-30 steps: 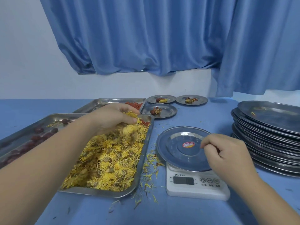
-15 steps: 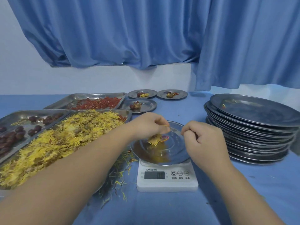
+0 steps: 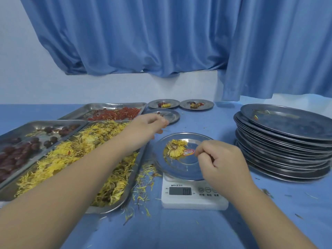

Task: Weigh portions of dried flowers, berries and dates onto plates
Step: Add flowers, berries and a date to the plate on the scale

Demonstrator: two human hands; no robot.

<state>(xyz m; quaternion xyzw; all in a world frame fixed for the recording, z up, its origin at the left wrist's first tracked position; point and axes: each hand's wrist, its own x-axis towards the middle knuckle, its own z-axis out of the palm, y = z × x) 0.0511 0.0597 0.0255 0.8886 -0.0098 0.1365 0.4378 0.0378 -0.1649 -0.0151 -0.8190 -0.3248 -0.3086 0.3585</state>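
A blue curtain [image 3: 161, 42] hangs across the wall behind a table [image 3: 179, 230] covered in blue; at the person's right stands a tall stack of steel plates [image 3: 283, 141], a few scraps lying on the top one. Three steel trays sit at the left: the nearest tray [image 3: 107, 209] is heaped with yellow dried flowers [image 3: 71, 155]; the one beside it, farther left [image 3: 59, 122], holds dark dates [image 3: 18, 155]; the far tray [image 3: 115, 104] holds red berries [image 3: 122, 113].

The left hand [image 3: 147, 124] reaches across the far end of the flower tray, just short of the berries, fingers bent downward — whether they hold anything cannot be told. The right hand [image 3: 221, 159] hovers over the right side of the plate on the scale [image 3: 179, 169], fingers curled in, thumb and forefinger tips together; nothing shows between them, and a pinch cannot be confirmed.

That plate rests on a white digital scale [image 3: 194, 200] in front of the person; its display is too blurred to read. On the plate's left half lies one small portion of yellow flower [image 3: 175, 147], just beside a red sticker [image 3: 188, 151].

Three small plates stand at the back — two side by side [image 3: 163, 104] [image 3: 196, 105] and one nearer [image 3: 172, 116], partly hidden by the left hand; each carries a little mixed portion. Loose petals [image 3: 143, 184] litter the cloth between flower tray and scale.
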